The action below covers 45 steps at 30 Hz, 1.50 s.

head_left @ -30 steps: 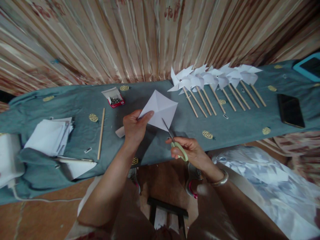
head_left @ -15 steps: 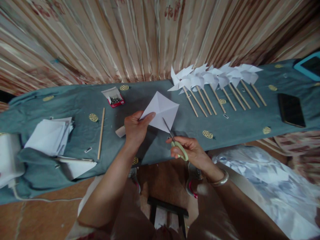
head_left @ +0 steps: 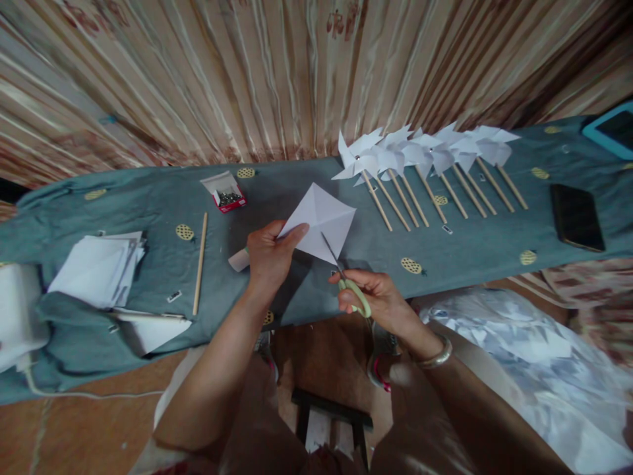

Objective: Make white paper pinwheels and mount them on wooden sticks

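A white paper square [head_left: 321, 212] with diagonal creases is held up over the table by my left hand [head_left: 271, 254], its thumb on top near the left corner. My right hand [head_left: 378, 297] grips a pair of scissors [head_left: 355, 297] with pale green handles. Their blades lie along the crease from the near corner, with the tip close to the paper's centre, and look nearly closed. A brown roll [head_left: 239, 260], perhaps tape or card, lies partly hidden behind my left hand. A small red box [head_left: 230, 201] of metal pins stands open beyond it.
Several white paper pinwheels [head_left: 363, 158] on wooden sticks lie at the back right. A loose stick [head_left: 200, 264] and a paper stack [head_left: 96, 270] are on the left. A black phone [head_left: 577, 218] lies far right. Below the table edge sits a clear bag [head_left: 524, 356] of white paper pieces.
The paper and my left hand have shifted very slightly to the right. The scissors stay almost in the same place along the crease.
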Tool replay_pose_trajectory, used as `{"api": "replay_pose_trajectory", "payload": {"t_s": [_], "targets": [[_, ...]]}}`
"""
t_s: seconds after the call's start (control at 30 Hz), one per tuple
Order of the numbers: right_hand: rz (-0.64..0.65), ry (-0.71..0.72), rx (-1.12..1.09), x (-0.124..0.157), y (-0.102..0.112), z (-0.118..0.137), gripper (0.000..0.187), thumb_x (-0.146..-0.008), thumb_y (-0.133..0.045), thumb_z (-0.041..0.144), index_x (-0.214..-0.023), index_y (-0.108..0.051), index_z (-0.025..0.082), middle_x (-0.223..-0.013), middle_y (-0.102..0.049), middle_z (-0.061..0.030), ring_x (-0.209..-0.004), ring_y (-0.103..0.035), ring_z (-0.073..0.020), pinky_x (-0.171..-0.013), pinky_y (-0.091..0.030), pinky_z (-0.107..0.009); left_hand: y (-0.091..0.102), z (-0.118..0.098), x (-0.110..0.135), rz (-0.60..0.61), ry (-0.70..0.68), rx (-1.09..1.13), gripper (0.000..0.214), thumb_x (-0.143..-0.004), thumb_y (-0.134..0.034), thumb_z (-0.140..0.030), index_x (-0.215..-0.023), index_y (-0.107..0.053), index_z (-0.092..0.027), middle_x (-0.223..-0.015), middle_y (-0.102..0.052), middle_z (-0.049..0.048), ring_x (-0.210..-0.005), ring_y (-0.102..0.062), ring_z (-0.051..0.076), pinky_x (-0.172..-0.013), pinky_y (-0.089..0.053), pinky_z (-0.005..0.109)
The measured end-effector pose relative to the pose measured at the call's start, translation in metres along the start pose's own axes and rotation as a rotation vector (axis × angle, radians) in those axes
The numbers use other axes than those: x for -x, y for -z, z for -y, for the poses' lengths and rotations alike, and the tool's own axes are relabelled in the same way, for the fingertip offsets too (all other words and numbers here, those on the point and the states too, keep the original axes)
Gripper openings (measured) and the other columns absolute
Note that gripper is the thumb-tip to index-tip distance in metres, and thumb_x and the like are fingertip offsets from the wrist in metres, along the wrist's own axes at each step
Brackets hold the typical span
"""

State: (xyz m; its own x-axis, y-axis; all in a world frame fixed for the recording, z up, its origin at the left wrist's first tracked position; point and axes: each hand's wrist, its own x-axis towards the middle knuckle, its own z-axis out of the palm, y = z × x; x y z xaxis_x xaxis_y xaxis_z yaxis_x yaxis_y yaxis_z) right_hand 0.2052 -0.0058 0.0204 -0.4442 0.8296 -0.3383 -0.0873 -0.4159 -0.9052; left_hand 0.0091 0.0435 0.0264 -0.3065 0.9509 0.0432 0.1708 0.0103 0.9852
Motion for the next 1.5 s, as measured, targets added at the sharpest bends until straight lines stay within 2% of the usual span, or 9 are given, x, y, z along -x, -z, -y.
{"api": "replay_pose_trajectory", "payload": {"t_s": [0.47, 0.73, 0.97, 1.07, 1.17, 1.23, 1.3, 1.4, 1.5], "targets": [[-0.028, -0.011, -0.004, 0.0, -0.002, 0.002, 0.044, -0.062, -0.087, 0.05, -0.089, -0.072, 0.018, -0.058, -0.062, 0.0055, -0.047, -0.052, -0.0062, -0.046, -0.043, -0.02, 0.0, -0.001, 0.001, -0.007, 0.002, -0.025, 0.02, -0.072, -0.076, -0.037, -0.065, -0.071, -0.019, -0.058, -0.059, -0.0038, -0.058, -0.05, 0.013, -0.054, -0.037, 0.025], [0.042, 0.0, 0.058, 0.003, 0.004, 0.001, 0.046, -0.07, -0.082, 0.054, -0.097, -0.072, 0.018, -0.066, -0.067, 0.0023, -0.053, -0.056, -0.0071, -0.05, -0.045, -0.02, 0.001, 0.001, 0.0, -0.006, 0.011, -0.027, 0.021, -0.071, -0.077, -0.038, -0.064, -0.071, -0.019, -0.058, -0.06, -0.0036, -0.059, -0.051, 0.014, -0.054, -0.038, 0.024], [0.16, -0.078, 0.092, 0.014, 0.024, 0.009, 0.045, -0.073, -0.081, 0.052, -0.098, -0.072, 0.015, -0.067, -0.069, -0.0007, -0.055, -0.057, -0.0084, -0.051, -0.043, -0.02, 0.01, 0.004, -0.005, -0.036, 0.039, 0.137, 0.023, -0.067, -0.08, -0.038, -0.073, -0.075, -0.017, -0.065, -0.067, -0.0019, -0.06, -0.056, 0.014, -0.057, -0.044, 0.025], [0.182, -0.048, 0.115, 0.022, 0.039, 0.015, 0.049, -0.072, -0.081, 0.056, -0.098, -0.073, 0.015, -0.068, -0.07, -0.0025, -0.056, -0.058, -0.0102, -0.052, -0.043, -0.022, 0.015, 0.004, -0.006, -0.041, 0.058, 0.169, 0.024, -0.065, -0.08, -0.038, -0.073, -0.075, -0.016, -0.067, -0.069, -0.0003, -0.061, -0.057, 0.014, -0.056, -0.045, 0.025], [0.036, 0.057, 0.112, 0.022, 0.051, 0.019, 0.055, -0.067, -0.081, 0.062, -0.097, -0.074, 0.016, -0.067, -0.069, -0.0024, -0.055, -0.056, -0.0111, -0.052, -0.043, -0.024, 0.018, 0.005, -0.005, -0.01, 0.069, 0.168, 0.024, -0.064, -0.08, -0.039, -0.071, -0.075, -0.016, -0.066, -0.068, -0.0004, -0.059, -0.056, 0.014, -0.054, -0.043, 0.024], [-0.201, 0.182, 0.104, 0.015, 0.054, 0.02, 0.053, -0.063, -0.085, 0.058, -0.097, -0.073, 0.02, -0.07, -0.07, -0.0011, -0.056, -0.056, -0.0113, -0.055, -0.045, -0.025, 0.019, 0.006, -0.003, 0.048, 0.068, 0.144, 0.025, -0.063, -0.081, -0.04, -0.068, -0.074, -0.016, -0.063, -0.066, -0.001, -0.058, -0.054, 0.013, -0.052, -0.04, 0.024], [-0.382, 0.299, 0.087, 0.005, 0.054, 0.022, 0.049, -0.06, -0.088, 0.051, -0.097, -0.071, 0.024, -0.078, -0.073, -0.0001, -0.068, -0.063, -0.0138, -0.065, -0.05, -0.027, 0.017, 0.006, 0.0, 0.121, 0.078, 0.104, 0.026, -0.061, -0.082, -0.041, -0.065, -0.073, -0.016, -0.06, -0.063, -0.0019, -0.055, -0.051, 0.012, -0.05, -0.037, 0.023], [-0.42, 0.343, 0.12, -0.01, 0.048, 0.024, 0.051, -0.057, -0.091, 0.044, -0.099, -0.069, 0.026, -0.086, -0.074, 0.0004, -0.079, -0.066, -0.0156, -0.074, -0.051, -0.03, 0.013, 0.005, 0.006, 0.224, 0.136, 0.051, 0.026, -0.06, -0.081, -0.04, -0.062, -0.072, -0.016, -0.054, -0.057, -0.0031, -0.05, -0.045, 0.011, -0.046, -0.03, 0.022], [-0.396, 0.319, 0.133, -0.017, 0.04, 0.026, 0.052, -0.052, -0.092, 0.042, -0.094, -0.069, 0.024, -0.073, -0.07, 0.004, -0.073, -0.062, -0.0139, -0.071, -0.051, -0.028, 0.009, 0.004, 0.01, 0.293, 0.175, 0.03, 0.027, -0.06, -0.081, -0.042, -0.063, -0.073, -0.016, -0.052, -0.057, -0.0026, -0.048, -0.045, 0.011, -0.046, -0.029, 0.022]]}}
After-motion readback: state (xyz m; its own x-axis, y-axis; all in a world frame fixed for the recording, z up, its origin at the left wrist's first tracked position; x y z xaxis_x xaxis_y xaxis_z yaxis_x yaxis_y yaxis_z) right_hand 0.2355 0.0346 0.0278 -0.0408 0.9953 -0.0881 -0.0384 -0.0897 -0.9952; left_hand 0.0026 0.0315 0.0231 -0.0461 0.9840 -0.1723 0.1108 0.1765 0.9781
